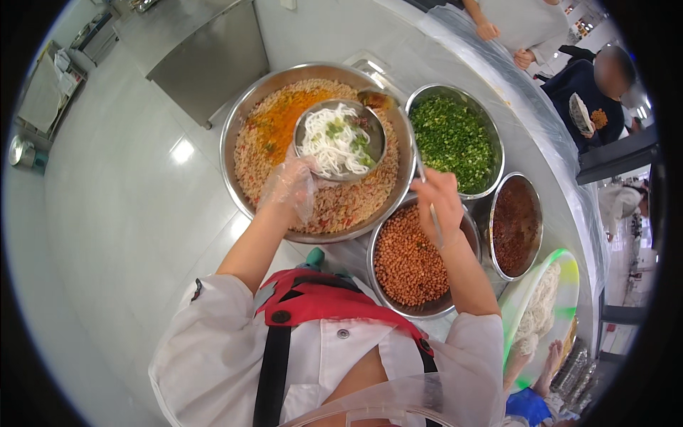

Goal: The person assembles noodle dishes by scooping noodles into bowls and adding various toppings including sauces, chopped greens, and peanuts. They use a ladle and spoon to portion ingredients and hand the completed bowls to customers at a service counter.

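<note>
My left hand point(290, 186), in a clear plastic glove, grips a small steel bowl point(302, 117) by its near left side. White noodles point(334, 142) with green bits fill the bowl. It is held over a wide steel basin point(228, 153) of minced filling point(363, 203), which has an orange-red oily patch on its far side. In my right hand point(435, 203) is the handle of a long metal ladle point(419, 160). The ladle's scoop, with dark contents, seems to be at the basin's far right, partly behind the bowl.
Right of the basin stand steel pots of chopped greens point(455, 139), brown beans or nuts point(413, 260) and dark red sauce point(514, 224). Another person's hands point(551, 363) are at a green-and-white tub point(565, 285) of noodles. People stand beyond the counter. A steel cabinet point(210, 64) is at far left.
</note>
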A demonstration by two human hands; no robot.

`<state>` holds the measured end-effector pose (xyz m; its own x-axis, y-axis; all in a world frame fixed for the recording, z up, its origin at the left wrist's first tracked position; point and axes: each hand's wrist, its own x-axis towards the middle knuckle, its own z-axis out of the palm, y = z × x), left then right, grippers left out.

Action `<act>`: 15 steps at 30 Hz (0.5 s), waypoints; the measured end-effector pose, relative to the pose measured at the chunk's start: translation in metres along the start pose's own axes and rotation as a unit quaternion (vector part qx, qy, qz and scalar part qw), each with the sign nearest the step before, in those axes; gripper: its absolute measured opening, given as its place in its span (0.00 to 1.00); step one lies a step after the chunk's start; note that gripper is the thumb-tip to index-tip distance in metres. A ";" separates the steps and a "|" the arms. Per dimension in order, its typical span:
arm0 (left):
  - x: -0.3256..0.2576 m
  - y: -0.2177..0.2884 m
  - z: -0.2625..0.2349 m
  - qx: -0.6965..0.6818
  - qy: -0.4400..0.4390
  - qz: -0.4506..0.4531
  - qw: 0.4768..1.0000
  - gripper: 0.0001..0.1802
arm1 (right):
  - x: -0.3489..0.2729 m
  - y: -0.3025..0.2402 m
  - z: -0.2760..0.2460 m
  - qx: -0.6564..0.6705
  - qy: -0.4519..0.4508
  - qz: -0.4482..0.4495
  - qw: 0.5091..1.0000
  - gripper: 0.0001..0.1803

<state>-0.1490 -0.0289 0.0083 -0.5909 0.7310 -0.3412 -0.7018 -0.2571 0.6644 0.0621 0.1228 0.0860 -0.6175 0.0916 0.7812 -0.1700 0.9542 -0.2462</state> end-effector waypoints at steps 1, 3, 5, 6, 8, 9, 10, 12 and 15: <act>-0.003 0.006 -0.008 -0.002 0.021 0.007 1.000 0.41 | 0.000 0.001 0.007 0.029 0.031 0.041 0.998 0.11; -0.009 0.016 -0.029 0.013 0.061 0.026 0.998 0.41 | 0.007 -0.004 0.014 0.107 0.047 0.196 0.974 0.07; -0.016 0.026 -0.041 0.015 0.087 0.047 0.995 0.42 | -0.005 0.008 0.030 0.193 0.051 0.371 0.907 0.06; -0.019 0.031 -0.048 0.005 0.090 0.062 0.994 0.42 | -0.015 0.013 0.039 0.195 0.028 0.395 0.898 0.07; -0.026 0.043 -0.063 0.006 0.105 0.070 0.992 0.41 | -0.033 0.022 0.058 0.201 -0.022 0.436 0.877 0.07; -0.027 0.047 -0.074 -0.006 0.107 0.068 0.992 0.41 | -0.041 0.020 0.065 0.167 -0.056 0.423 0.889 0.06; -0.028 0.048 -0.086 -0.019 0.112 0.066 0.991 0.40 | -0.048 0.016 0.075 0.170 -0.056 0.391 0.903 0.05; -0.035 0.051 -0.092 -0.016 0.141 0.067 0.988 0.40 | -0.062 0.006 0.093 0.166 -0.060 0.320 0.931 0.05; -0.043 0.057 -0.095 -0.019 0.102 0.078 0.992 0.37 | -0.074 0.000 0.117 0.188 -0.082 0.297 0.933 0.05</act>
<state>-0.2010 -0.1350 -0.0025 -0.7591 0.5379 -0.3666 -0.6075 -0.3831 0.6958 0.0183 0.0829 -0.0391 -0.7923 0.4975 0.3532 0.0006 0.5795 -0.8150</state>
